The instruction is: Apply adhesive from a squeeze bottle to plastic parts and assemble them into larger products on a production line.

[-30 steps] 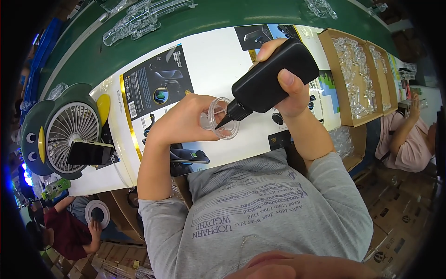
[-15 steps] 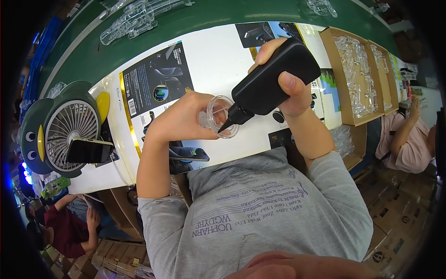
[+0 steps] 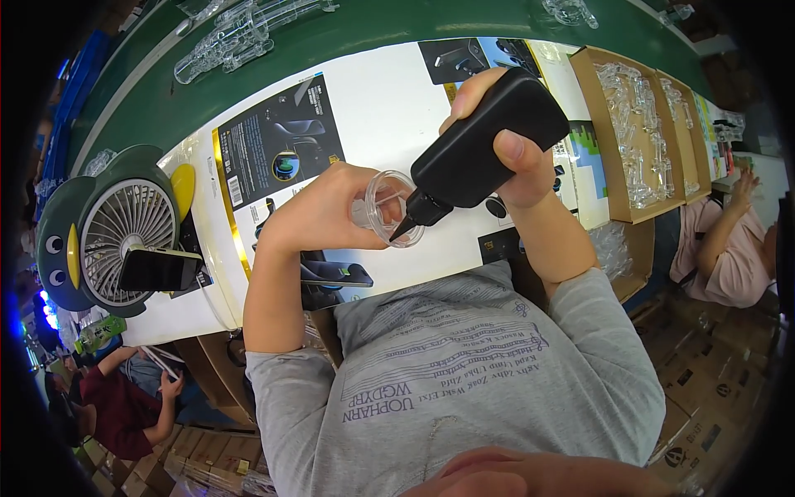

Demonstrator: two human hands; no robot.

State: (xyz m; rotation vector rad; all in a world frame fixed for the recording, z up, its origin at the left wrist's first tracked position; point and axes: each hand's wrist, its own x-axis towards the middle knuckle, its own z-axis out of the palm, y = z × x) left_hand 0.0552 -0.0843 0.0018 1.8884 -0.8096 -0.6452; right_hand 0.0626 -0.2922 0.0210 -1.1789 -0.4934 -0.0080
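My left hand (image 3: 327, 207) is wrapped round a clear plastic cup-like piece (image 3: 389, 192), its round open rim facing right. My right hand (image 3: 526, 161) grips a black squeeze bottle (image 3: 489, 137) with fingers on its far side and the thumb on its near side. The bottle tilts down to the left, and its narrow pointed nozzle (image 3: 403, 228) reaches to the lower part of the clear rim. Whether the tip touches the plastic, and whether anything comes out of it, I cannot make out.
Printed white card sheets (image 3: 381, 91) cover the work surface. On the left stand a green fan (image 3: 124, 232) and a phone (image 3: 157, 270). Cardboard boxes (image 3: 592, 74) of clear parts lie to the right. More clear pieces (image 3: 236, 41) rest on the green surface (image 3: 397, 21) beyond. Co-workers sit at both sides.
The clear piece has turned slightly in my left hand. The bottle and my right hand have shifted a touch to the left. At the right, a co-worker's hand has moved.
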